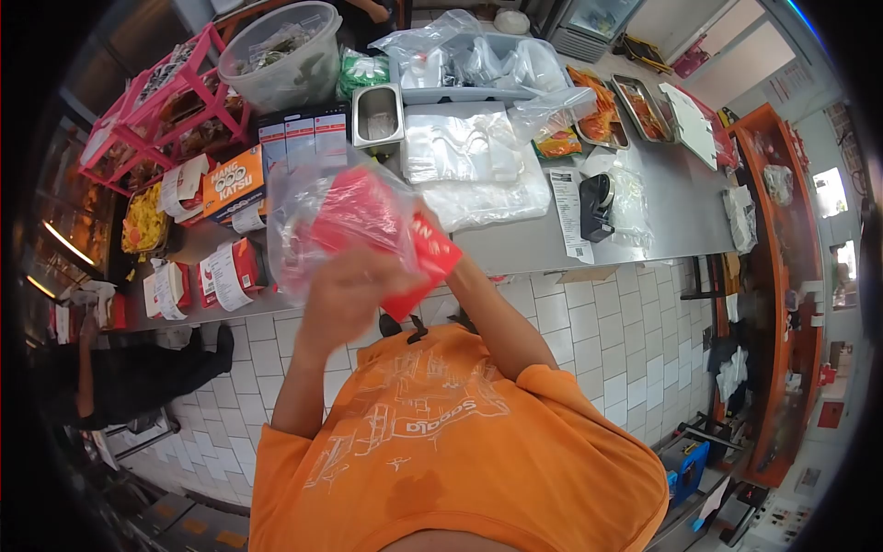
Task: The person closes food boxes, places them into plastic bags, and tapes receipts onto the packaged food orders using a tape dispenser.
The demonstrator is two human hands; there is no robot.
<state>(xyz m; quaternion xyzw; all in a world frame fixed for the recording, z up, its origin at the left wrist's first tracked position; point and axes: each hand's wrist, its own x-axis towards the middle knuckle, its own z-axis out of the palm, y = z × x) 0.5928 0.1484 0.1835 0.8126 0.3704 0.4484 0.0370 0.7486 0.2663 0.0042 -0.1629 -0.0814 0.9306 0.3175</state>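
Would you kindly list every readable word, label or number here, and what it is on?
"HANG", "KATSU": orange-and-white rectangular cardboard box.
"Saga…", ending unclear: orange short-sleeved cloth shirt.
Too blurred: white lettering on the flat red packet.
Too small: print on the long white paper receipts, the dark rectangular screen and the white wall sign.

“HANG KATSU” box (235, 191), perhaps “Sagada” shirt (432, 469)

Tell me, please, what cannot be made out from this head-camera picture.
All in the head view:
Right hand: mostly hidden by the red item.
Left hand: finger detail blurred, probably by motion.
Red item: lettering blurred, so its full wording is unclear.
Clear bag: crinkled, glossy plastic obscures its contents.
Long receipt: print too small.
Orange box: contents hidden by its sides.
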